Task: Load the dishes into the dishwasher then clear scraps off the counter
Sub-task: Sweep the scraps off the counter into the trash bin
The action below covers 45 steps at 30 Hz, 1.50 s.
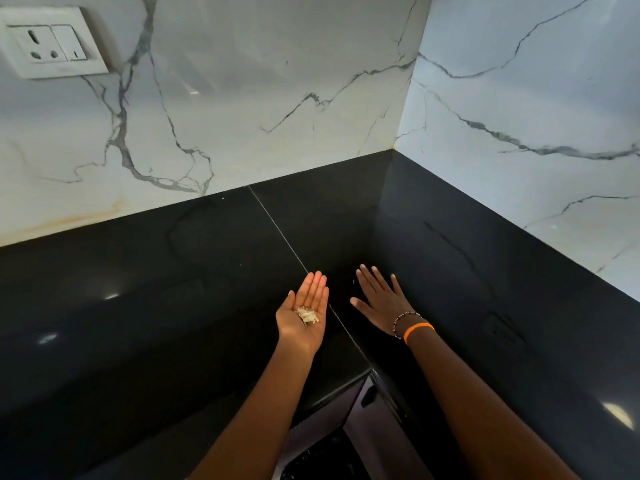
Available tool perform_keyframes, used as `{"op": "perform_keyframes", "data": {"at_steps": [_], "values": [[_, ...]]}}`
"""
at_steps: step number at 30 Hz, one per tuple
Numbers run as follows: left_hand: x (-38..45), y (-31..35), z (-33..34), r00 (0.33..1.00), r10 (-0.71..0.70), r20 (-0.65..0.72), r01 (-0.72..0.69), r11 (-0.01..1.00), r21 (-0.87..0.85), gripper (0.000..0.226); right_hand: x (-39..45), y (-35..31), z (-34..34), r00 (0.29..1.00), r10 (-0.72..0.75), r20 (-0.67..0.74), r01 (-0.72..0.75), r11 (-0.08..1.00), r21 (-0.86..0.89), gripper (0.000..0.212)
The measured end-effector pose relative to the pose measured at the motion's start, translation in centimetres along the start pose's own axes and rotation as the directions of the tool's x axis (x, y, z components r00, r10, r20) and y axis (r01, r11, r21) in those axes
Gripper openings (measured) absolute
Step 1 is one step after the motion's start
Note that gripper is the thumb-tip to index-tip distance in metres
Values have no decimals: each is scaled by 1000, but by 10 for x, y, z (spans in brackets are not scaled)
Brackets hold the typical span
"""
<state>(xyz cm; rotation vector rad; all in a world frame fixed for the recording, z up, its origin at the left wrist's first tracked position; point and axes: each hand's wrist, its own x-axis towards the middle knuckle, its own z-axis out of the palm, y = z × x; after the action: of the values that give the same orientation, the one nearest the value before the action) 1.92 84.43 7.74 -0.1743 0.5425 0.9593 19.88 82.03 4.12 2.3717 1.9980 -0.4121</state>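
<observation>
Black stone worktop (pixel 145 306), glossy, running into a corner under white marble walls; socket plate (pixel 52 43) high on the left wall, nothing else standing on the surface. Left hand (pixel 304 317) is palm up over the worktop near the slab seam (pixel 277 230), fingers (pixel 317 285) straight and close together, flat rather than cupped; a small pile of pale scraps (pixel 307 315) sits loose in the palm. Right hand (pixel 377 299) is just beside it, palm down, fingers (pixel 372 278) spread and straight, low over or on the stone, can't tell if it actually touches; beaded bracelet and orange band (pixel 417 330) at the wrist. A speck or two of pale debris shows on the stone by the right fingertips, too small to be sure. Looks like the scrap-clearing half of the task, sweep and collect. Risks: left palm is flat, so any tilt on the way to a bin probably dumps the pile back on the worktop or into the gap at the cabinet corner below; tiny bits are hard to spot on the reflective black, so some may get missed
</observation>
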Motion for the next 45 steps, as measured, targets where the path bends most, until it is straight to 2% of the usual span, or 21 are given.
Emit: {"op": "perform_keyframes", "data": {"at_steps": [1, 3, 5, 7, 12, 14, 16, 19, 25, 28, 32, 36, 38, 39, 41, 42, 43, 45], "values": [[0, 0, 0, 1000, 1, -5, -1, 1000, 4, 46, -5, 1, 0, 1000, 8, -11, -7, 997, 75, 68], [1, 1, 0, 1000, 3, -5, -3, 1000, 5, 46, -18, 4, 3, 985, 162, -65, -144, 964, 223, 72], [2, 2, 1, 1000, 5, -10, -5, 1000, -2, 46, -31, -2, 10, 945, 313, -97, -293, 939, 180, 74], [3, 3, 1, 1000, 6, -9, -6, 1000, -9, 46, -36, -16, 15, 926, 364, -98, -350, 926, 139, 80], [2, 5, 1, 1000, 22, -8, -22, 1000, -11, 46, -13, -51, 17, 952, 298, -69, -291, 952, 97, 89], [1, 7, 2, 999, 30, -12, -30, 999, -15, 46, -1, -54, 13, 965, 260, -27, -255, 961, 104, 85], [0, 10, 3, 1000, 28, -12, -29, 999, -16, 46, 6, -47, 7, 969, 246, -27, -235, 950, 203, 74], [0, 12, 2, 1000, 25, -7, -25, 1000, -15, 45, 8, -28, 6, 924, 337, -179, -238, 876, 419, 63], [-1, 15, 1, 1000, 15, 8, -15, 1000, 2, 45, 11, -27, 4, 842, 450, -298, -212, 783, 585, 27], [-2, 17, -1, 1000, 13, -1, -13, 1000, -2, 45, 18, -26, 0, 825, 474, -308, -223, 774, 593, 13], [-3, 18, -5, 1000, 5, -16, -5, 1000, 5, 44, 26, -22, -10, 849, 441, -292, -223, 799, 559, 9], [-2, 14, -7, 999, -12, -30, 12, 1000, 17, 45, 33, -25, -13, 877, 356, -322, -235, 903, 359, 10], [-3, 12, -6, 999, -19, -26, 19, 1000, 22, 45, 38, -29, -15, 884, 368, -287, -292, 916, 276, 18], [-3, 12, -6, 1000, -21, -18, 22, 1000, 22, 45, 41, -30, -18, 879, 419, -229, -338, 885, 321, 21], [-4, 13, -4, 1000, -22, -10, 22, 1000, 18, 46, 42, -34, -29, 847, 526, -77, -410, 738, 536, 24], [-4, 13, -4, 1000, -21, -4, 21, 1000, 16, 46, 40, -36, -36, 843, 537, -30, -404, 670, 623, 25], [-3, 14, -3, 1000, -19, 2, 19, 1000, 10, 46, 36, -40, -42, 860, 511, -20, -370, 648, 665, 26], [0, 15, -1, 1000, -12, -7, 12, 1000, 2, 47, 23, -55, -52, 917, 394, -68, -250, 697, 672, 25]]}}
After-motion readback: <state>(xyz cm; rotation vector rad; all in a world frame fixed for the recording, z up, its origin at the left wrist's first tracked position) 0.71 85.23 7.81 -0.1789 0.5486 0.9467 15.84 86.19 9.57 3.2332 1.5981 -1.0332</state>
